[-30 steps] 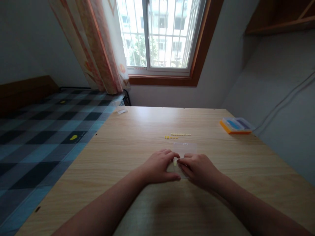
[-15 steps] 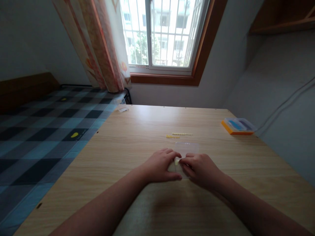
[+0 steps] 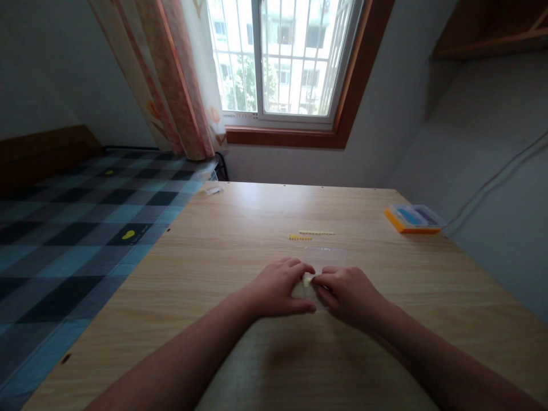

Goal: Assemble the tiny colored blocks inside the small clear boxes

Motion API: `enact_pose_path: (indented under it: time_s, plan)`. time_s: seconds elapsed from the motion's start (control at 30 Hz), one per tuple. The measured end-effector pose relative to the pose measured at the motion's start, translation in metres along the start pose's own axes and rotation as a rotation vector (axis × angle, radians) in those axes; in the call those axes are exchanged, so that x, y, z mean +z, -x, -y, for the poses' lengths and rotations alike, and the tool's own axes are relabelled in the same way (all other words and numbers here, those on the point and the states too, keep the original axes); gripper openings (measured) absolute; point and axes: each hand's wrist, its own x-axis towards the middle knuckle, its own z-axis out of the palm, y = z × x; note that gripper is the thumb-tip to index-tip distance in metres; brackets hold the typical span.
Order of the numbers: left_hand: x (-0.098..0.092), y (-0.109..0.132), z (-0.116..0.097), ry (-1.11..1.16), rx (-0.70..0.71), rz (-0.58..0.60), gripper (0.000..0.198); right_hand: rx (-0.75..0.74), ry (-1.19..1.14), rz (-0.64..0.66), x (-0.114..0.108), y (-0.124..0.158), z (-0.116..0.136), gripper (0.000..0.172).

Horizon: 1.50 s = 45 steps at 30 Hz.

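Observation:
A clear plastic box point(image 3: 311, 294) with its transparent lid point(image 3: 326, 257) folded back lies on the table in front of me. My left hand point(image 3: 285, 287) is curled around the left side of this box, fingers at the far edge and thumb at the near edge. Inside the box is a small pale yellow piece point(image 3: 307, 282), too small to name. My right hand point(image 3: 342, 292) is closed in a pinch, its fingertips at that piece. Beyond the lid lie a row of small yellow pieces point(image 3: 300, 237) and a paler row point(image 3: 317, 232).
An orange case with a clear lid point(image 3: 414, 219) sits at the table's right edge. Small clear plastic containers point(image 3: 214, 189) are at the far left corner. A bed with a checked cover point(image 3: 107, 228) adjoins the wooden table point(image 3: 205, 257) on the left. A window point(image 3: 286, 63) is behind.
Both hands keep nearly the same pose at the box. The view has shifted very slightly.

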Motion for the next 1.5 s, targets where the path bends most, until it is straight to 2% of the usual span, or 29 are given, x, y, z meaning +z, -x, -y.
enact_pose_path:
  time_s: [0.8, 0.93, 1.03, 1.13, 1.2, 1.3, 1.43, 1.5]
  plan:
    - [-0.001, 0.0, -0.001, -0.01, -0.002, 0.004, 0.059, -0.009, 0.019, -0.042, 0.004, 0.0, -0.001, 0.019]
    - [0.0, 0.0, -0.001, -0.001, -0.001, 0.003, 0.06, -0.062, -0.067, -0.155, -0.002, 0.003, -0.004, 0.018]
    - [0.0, -0.001, -0.001, 0.012, -0.012, 0.004, 0.06, -0.123, -0.143, -0.337, -0.014, 0.006, -0.01, 0.019]
    - [0.0, 0.0, -0.001, 0.021, -0.022, -0.002, 0.061, -0.086, -0.158, -0.511, -0.033, 0.003, -0.018, 0.02]
    - [-0.001, 0.0, -0.002, 0.023, -0.028, -0.007, 0.061, -0.03, -0.141, -0.524, -0.045, -0.007, -0.025, 0.021]
    - [-0.002, 0.001, -0.002, 0.026, -0.033, 0.005, 0.06, 0.011, -0.132, -0.437, -0.056, -0.033, -0.038, 0.022]
    - [-0.003, 0.001, -0.003, 0.02, -0.037, 0.012, 0.061, 0.032, -0.109, -0.328, -0.053, -0.083, -0.056, 0.018]
    - [-0.003, 0.001, -0.003, 0.018, -0.029, 0.007, 0.061, 0.076, -0.076, -0.2, -0.047, -0.107, -0.061, 0.018]
